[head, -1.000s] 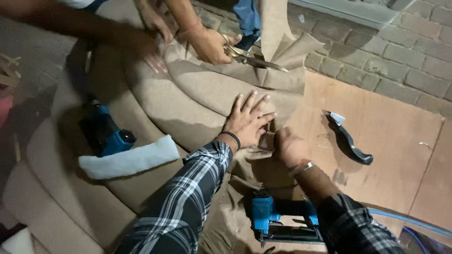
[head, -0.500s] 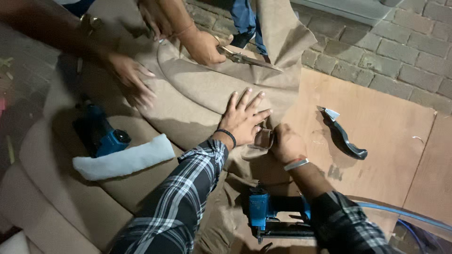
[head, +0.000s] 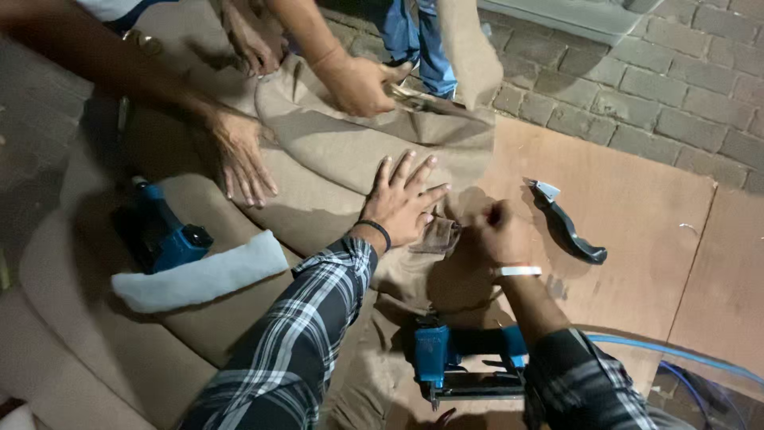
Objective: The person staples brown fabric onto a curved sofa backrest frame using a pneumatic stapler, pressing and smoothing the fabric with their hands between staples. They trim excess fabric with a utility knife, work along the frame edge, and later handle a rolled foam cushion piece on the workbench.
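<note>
My left hand lies flat with fingers spread on tan upholstery fabric that covers a curved padded piece. Just to its right, my right hand is closed, pinching a folded edge of the same fabric beside the plywood board. A blue pneumatic stapler lies on the fabric below my right forearm. Another person's hands press the fabric at the far side: one hand flat at left, one hand working scissors at the top.
A black-handled utility knife lies on the plywood to the right. A second blue power tool and a white foam strip rest on the padding at left. A blue air hose runs off right. Brick paving lies beyond.
My hands have kept their places on the fabric edge. The other person's left hand slid down the fabric toward me, and their scissors hand stayed at the top fold.
</note>
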`<state>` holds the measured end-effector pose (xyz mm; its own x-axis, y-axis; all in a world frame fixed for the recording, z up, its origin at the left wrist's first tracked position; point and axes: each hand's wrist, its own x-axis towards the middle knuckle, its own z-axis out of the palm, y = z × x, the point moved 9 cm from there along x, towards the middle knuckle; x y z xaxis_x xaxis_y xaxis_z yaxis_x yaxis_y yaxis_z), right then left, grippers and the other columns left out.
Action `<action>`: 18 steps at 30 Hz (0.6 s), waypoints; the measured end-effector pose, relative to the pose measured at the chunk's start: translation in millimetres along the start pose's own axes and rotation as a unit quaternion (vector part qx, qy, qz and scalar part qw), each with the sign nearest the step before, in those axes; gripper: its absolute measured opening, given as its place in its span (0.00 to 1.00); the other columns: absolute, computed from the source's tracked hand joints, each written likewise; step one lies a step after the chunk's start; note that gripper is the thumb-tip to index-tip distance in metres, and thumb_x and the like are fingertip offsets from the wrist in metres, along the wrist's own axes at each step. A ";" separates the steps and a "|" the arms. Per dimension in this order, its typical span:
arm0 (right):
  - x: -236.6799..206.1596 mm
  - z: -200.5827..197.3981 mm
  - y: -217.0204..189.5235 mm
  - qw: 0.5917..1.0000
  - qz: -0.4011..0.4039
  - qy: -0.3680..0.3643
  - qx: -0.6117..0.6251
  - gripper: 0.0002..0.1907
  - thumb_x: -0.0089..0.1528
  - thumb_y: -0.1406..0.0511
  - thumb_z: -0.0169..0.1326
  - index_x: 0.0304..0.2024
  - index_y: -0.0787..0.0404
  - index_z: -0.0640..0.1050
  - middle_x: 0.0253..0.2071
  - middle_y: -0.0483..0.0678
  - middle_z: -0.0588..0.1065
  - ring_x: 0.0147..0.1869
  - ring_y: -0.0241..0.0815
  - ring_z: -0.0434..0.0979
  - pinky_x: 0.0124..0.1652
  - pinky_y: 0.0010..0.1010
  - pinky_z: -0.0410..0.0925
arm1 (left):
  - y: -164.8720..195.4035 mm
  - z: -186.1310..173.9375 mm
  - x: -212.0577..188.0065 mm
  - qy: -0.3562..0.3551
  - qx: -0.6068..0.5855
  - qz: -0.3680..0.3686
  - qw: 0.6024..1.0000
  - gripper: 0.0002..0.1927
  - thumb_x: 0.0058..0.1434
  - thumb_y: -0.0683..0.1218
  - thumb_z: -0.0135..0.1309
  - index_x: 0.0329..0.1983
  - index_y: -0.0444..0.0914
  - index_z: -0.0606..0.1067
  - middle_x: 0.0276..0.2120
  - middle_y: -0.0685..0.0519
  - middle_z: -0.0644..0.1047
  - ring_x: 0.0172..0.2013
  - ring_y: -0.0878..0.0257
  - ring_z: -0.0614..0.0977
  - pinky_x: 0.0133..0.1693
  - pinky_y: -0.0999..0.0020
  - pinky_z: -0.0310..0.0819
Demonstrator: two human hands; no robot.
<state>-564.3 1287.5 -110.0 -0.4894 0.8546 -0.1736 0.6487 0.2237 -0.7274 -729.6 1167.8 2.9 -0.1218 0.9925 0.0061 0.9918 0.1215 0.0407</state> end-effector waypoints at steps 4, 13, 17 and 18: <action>-12.3 20.4 -26.1 0.957 0.034 -0.039 0.286 0.27 0.61 0.55 0.66 0.52 0.69 0.77 0.45 0.52 0.80 0.48 0.42 0.80 0.45 0.34 0.73 | 0.2 -1.0 1.5 0.012 0.001 0.007 1.000 0.34 0.62 0.57 0.53 0.73 0.57 0.62 0.76 0.48 0.50 0.73 0.40 0.48 0.67 0.31 0.41; -8.7 54.6 -34.0 0.980 0.098 -0.175 0.011 0.32 0.58 0.46 0.62 0.45 0.69 0.82 0.38 0.64 0.82 0.42 0.53 0.85 0.43 0.41 0.74 | -3.1 4.2 0.5 0.028 -0.004 0.012 1.000 0.40 0.59 0.51 0.53 0.76 0.56 0.57 0.77 0.48 0.50 0.74 0.42 0.49 0.69 0.34 0.40; -11.2 43.6 -30.0 0.985 0.059 -0.116 -0.116 0.31 0.58 0.45 0.60 0.47 0.65 0.82 0.42 0.67 0.79 0.48 0.64 0.80 0.48 0.50 0.71 | -15.0 0.3 -2.1 0.043 -0.068 -0.018 0.997 0.41 0.54 0.49 0.55 0.74 0.49 0.60 0.74 0.43 0.53 0.72 0.43 0.53 0.70 0.41 0.42; -11.8 43.7 -26.8 0.985 0.071 -0.121 -0.100 0.33 0.57 0.44 0.61 0.47 0.65 0.82 0.43 0.67 0.79 0.49 0.65 0.80 0.49 0.50 0.71 | -17.7 -2.1 -3.9 0.050 -0.096 -0.030 0.994 0.42 0.52 0.48 0.55 0.73 0.47 0.62 0.72 0.41 0.55 0.72 0.43 0.55 0.70 0.44 0.44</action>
<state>-601.4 1250.9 -117.5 -0.4944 0.7526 -0.4350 0.8104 0.2179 -0.5439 -746.8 1161.8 4.2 -0.1943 0.9761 0.0972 0.9576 0.1673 0.2347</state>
